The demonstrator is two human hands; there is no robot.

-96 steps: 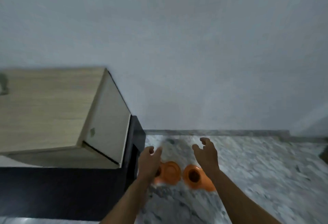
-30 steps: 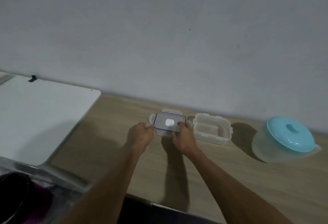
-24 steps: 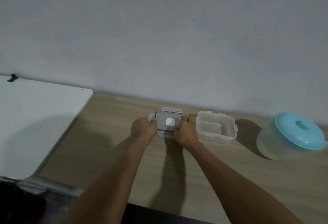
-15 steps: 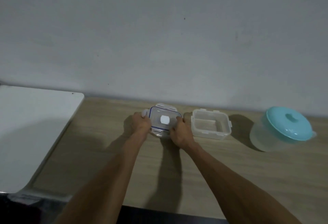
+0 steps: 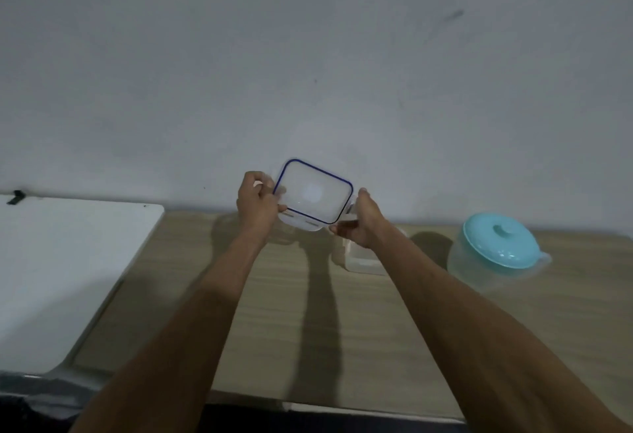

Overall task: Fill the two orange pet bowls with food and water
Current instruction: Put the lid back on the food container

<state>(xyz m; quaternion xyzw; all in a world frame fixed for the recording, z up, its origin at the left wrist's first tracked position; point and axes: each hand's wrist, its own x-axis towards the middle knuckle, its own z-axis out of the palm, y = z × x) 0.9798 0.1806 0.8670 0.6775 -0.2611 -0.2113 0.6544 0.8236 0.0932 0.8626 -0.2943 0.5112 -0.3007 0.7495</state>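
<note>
A clear plastic container with a blue-rimmed lid (image 5: pixel 313 196) is held up off the wooden counter (image 5: pixel 308 312), tilted with the lid facing me. My left hand (image 5: pixel 257 206) grips its left side and my right hand (image 5: pixel 356 223) grips its right side and lower corner. I cannot make out what is inside it. A second clear container without a lid (image 5: pixel 363 259) sits on the counter, mostly hidden behind my right wrist. The orange pet bowls are out of view.
A clear tub with a teal lid (image 5: pixel 496 251) stands at the right of the counter. A white surface (image 5: pixel 68 261) adjoins the counter on the left. A grey wall rises directly behind. The counter's front edge runs along the bottom.
I turned from the orange bowls on the floor to the counter. Both hands closed on the lidded container and lifted it off the counter, tilting it toward me.
</note>
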